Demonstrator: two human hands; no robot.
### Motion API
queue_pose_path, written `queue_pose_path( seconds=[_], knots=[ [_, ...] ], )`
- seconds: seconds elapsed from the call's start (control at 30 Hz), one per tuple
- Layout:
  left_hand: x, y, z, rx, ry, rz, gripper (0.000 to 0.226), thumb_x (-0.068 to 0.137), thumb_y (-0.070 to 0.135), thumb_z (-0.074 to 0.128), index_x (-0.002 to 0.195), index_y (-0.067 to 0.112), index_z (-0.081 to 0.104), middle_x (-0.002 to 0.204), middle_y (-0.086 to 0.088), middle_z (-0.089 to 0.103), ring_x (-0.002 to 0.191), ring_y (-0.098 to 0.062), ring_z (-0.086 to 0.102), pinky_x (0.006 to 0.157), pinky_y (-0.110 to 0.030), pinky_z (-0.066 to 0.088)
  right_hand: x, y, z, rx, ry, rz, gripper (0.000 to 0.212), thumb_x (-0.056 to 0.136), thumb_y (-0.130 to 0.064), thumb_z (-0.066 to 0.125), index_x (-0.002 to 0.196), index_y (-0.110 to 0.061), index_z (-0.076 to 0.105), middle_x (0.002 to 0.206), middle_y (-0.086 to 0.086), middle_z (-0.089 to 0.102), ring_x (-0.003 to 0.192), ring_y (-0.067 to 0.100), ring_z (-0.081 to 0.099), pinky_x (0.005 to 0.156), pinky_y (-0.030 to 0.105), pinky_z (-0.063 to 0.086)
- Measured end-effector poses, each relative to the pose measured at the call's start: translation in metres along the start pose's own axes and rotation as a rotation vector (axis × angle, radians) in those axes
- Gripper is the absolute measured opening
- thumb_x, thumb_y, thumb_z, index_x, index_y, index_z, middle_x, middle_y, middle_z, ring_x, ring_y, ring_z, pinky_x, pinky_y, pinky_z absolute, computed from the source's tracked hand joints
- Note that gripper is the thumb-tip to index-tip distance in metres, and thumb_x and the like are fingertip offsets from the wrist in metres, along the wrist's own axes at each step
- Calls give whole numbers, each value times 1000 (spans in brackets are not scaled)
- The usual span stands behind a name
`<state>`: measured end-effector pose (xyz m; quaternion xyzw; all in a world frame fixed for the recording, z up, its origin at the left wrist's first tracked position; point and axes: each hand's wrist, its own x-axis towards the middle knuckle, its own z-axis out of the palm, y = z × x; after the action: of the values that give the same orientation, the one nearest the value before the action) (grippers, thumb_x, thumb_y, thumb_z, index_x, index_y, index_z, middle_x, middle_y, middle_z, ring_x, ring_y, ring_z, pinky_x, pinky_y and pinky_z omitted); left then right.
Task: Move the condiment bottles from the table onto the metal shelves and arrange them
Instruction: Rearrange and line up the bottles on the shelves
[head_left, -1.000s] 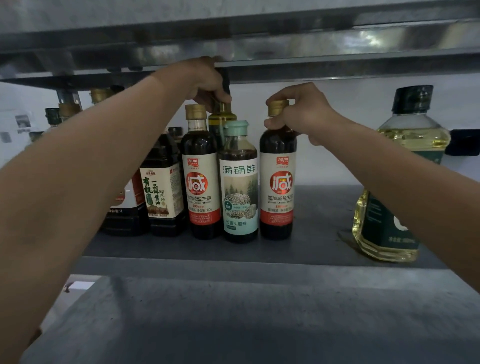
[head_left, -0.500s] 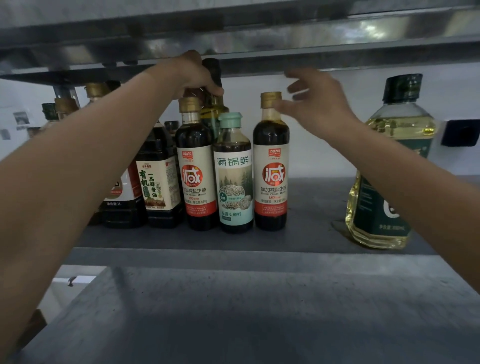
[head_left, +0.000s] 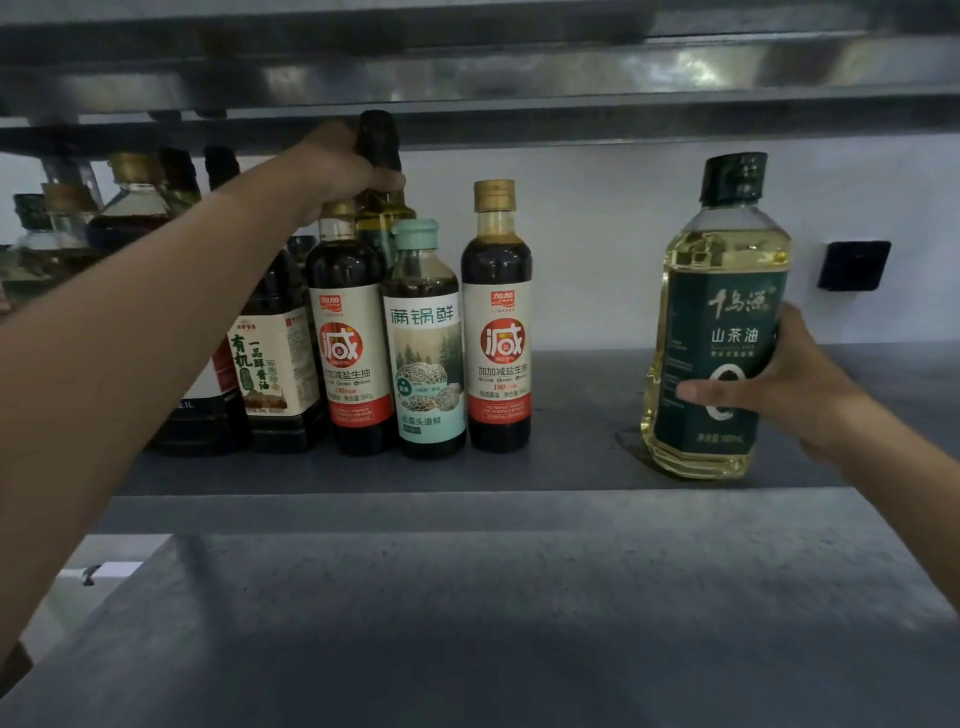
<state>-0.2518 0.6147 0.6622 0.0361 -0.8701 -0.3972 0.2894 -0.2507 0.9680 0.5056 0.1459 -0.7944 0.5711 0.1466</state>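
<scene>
On the grey metal shelf (head_left: 582, 457) stands a row of bottles. My left hand (head_left: 332, 166) grips the neck of a tall olive-oil bottle (head_left: 382, 208) with a black cap, standing behind the front row. In front are a soy sauce bottle with a red label (head_left: 350, 353), a teal-capped bottle (head_left: 428, 353) and a second red-label soy sauce bottle (head_left: 498, 338). To the right, apart from them, my right hand (head_left: 779, 384) holds the yellow camellia oil bottle (head_left: 717, 322) by its dark green label, thumb across the front.
More dark bottles (head_left: 270, 364) and gold-capped ones (head_left: 135, 208) crowd the shelf's left end. The upper shelf's (head_left: 467, 78) metal edge hangs just above the bottle caps. A black box (head_left: 852, 265) sits on the white wall. A lower grey surface (head_left: 467, 623) lies in front.
My right hand left the cap of the right soy sauce bottle, swung right and took hold of the camellia oil bottle. My left hand stays on the olive-oil bottle's neck.
</scene>
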Motion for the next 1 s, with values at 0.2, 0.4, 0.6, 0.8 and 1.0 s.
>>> queue_pose_path(
  seconds=[0.2,0.4,0.6,0.8,1.0],
  knots=[
    [-1,-4,3,22,31,28,50,85,28,69,128,10,52,114,-7,58,99,-18,56,81,-30,44,17,-1,31,-66,83,-24,92,59,-11,86,127,-15,25,99,-13,48,101,14,48,84,34,41],
    [1,-5,3,62,24,55,47,86,28,67,126,9,53,119,-9,58,98,-18,54,80,-29,43,66,6,77,-165,66,-21,93,63,-24,86,129,-11,21,129,7,45,123,27,46,102,48,41],
    [4,-8,3,79,22,67,43,87,28,67,123,9,54,107,-6,56,93,-16,53,69,-25,42,94,-1,110,-26,-202,30,89,84,-25,68,143,-18,2,144,10,35,131,29,40,102,46,41],
    [8,-9,4,107,27,67,42,87,31,67,120,9,55,104,-6,56,92,-16,53,75,-28,43,91,-7,124,59,-391,107,64,95,-53,29,147,-35,-4,154,6,26,140,30,27,102,54,36],
    [13,-10,6,134,39,69,44,86,33,67,122,10,55,105,-4,55,93,-15,52,77,-27,41,95,-10,145,122,-458,122,67,93,-58,34,147,-36,2,151,6,32,138,28,31,103,56,37]
  ],
)
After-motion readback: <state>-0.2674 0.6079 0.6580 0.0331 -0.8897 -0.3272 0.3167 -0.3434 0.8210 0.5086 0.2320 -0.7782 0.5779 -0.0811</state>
